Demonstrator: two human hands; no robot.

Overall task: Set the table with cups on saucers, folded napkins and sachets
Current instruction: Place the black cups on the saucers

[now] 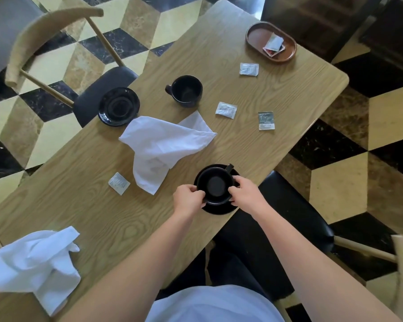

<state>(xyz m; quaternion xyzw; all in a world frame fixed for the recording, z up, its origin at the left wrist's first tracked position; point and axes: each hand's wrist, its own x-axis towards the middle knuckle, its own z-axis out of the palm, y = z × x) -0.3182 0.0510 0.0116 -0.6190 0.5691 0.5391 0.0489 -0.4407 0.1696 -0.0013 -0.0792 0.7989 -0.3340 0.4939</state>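
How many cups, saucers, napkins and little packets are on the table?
Cups: 2, one held, one alone
Saucers: 2
Napkins: 2
Loose sachets: 4
Sachets in the wooden tray: at least 2
Total: at least 12

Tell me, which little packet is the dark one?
The dark sachet lying nearest the table's right edge. It is dark teal on top with a pale band below; the other loose packets on the table are white.
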